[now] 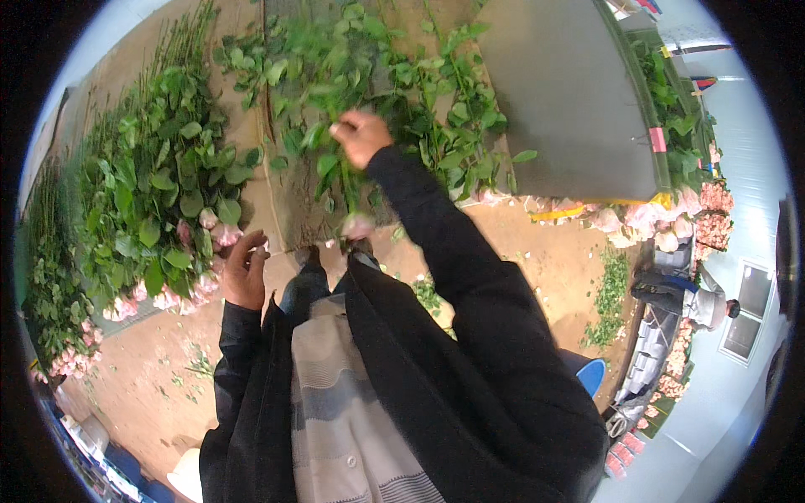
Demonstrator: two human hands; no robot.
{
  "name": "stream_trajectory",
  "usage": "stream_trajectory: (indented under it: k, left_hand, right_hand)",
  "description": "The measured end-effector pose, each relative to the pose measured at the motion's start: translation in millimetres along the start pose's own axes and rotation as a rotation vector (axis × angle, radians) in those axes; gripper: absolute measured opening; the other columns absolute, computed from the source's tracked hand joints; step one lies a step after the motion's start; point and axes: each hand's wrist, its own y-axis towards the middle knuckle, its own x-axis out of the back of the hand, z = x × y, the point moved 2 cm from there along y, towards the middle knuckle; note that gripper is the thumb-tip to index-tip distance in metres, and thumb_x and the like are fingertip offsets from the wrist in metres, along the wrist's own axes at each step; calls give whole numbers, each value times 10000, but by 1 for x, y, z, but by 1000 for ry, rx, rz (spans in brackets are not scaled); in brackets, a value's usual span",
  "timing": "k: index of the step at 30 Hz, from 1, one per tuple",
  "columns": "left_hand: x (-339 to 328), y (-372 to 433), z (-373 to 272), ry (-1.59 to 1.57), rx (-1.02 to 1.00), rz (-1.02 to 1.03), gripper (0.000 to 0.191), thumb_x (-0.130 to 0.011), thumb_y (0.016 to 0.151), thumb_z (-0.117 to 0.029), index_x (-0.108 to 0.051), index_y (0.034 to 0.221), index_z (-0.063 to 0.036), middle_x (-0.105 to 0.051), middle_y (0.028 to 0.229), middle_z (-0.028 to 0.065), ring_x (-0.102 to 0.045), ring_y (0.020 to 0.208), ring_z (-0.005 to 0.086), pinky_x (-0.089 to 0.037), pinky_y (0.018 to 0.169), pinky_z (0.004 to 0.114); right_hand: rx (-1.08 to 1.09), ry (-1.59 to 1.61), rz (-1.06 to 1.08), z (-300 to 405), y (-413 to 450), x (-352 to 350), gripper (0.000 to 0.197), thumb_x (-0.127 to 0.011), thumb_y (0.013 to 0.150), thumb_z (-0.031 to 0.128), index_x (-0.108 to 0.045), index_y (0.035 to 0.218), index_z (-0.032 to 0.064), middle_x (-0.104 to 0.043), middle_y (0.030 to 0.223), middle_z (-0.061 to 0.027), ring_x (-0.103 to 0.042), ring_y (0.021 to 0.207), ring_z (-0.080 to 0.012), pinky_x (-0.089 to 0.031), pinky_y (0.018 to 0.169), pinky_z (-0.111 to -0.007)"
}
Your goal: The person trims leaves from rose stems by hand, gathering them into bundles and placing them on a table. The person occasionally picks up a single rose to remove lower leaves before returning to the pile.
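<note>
My right hand [363, 139] is closed around the leafy stem of a pink rose. The rose's blurred bloom [357, 226] points toward me, near the table's front edge. More cut rose stems [453, 119] with green leaves lie beneath and beside this hand. At the left, my left hand [245, 276] is raised with fingers bent and apart, and nothing shows in it. It is beside the pink blooms [204, 286] of a large pile of roses [157, 163], whose heads hang at the table edge. Whether the hand touches a bloom is unclear.
A grey board [566, 94] lies at the right of the table, with wrapped pink roses [629, 220] along its edge. Fallen leaves [607, 302] litter the brown floor. A blue bucket [590, 376] is by my right side. Another person [698, 302] stands at the far right.
</note>
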Motion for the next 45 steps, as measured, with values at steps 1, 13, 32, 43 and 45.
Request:
stream_trajectory:
  k: [1, 13, 32, 43, 45]
  left_hand:
    - [0, -5, 1, -26, -6, -15, 273, -523, 867, -46, -571, 1132, -3, -634, 1029, 108, -613, 883, 166, -486, 762, 276]
    - [-10, 2, 10, 5, -13, -11, 256, -500, 881, -22, -551, 1126, 29, -624, 997, 113, -614, 861, 168, -512, 733, 283]
    - [36, 30, -31, 306, -143, -34, 339, -568, 843, -102, -522, 1163, 3, -651, 951, 151, -642, 852, 256, -500, 747, 322]
    - [214, 114, -4, 688, 126, -284, 413, -556, 847, -338, -570, 1091, -5, -629, 1007, 180, -605, 916, 336, -468, 807, 403]
    - [212, 125, 37, 868, 195, -212, 513, -566, 835, -376, -511, 1163, 14, -598, 1073, 215, -574, 988, 357, -457, 842, 411]
  right_hand:
    - [20, 6, 29, 8, -6, 28, 335, -637, 809, 315, -641, 957, 15, -643, 861, -146, -609, 774, -285, -484, 718, -378]
    - [-139, -583, -167, -70, -19, 137, 274, -610, 828, 264, -618, 1022, 70, -637, 909, -200, -615, 838, -364, -493, 728, -460]
    - [-368, -657, -195, -51, -28, 160, 624, -397, 902, 508, -387, 1309, 36, -628, 1030, -193, -623, 852, -364, -492, 751, -446]
    - [72, 305, 550, 100, -44, -78, 288, -507, 922, 180, -531, 1148, 3, -624, 976, -80, -601, 809, -119, -504, 696, -260]
    - [-4, 559, 633, 129, -29, -151, 303, -484, 933, 186, -519, 1159, -14, -621, 981, -79, -599, 817, -123, -505, 689, -266]
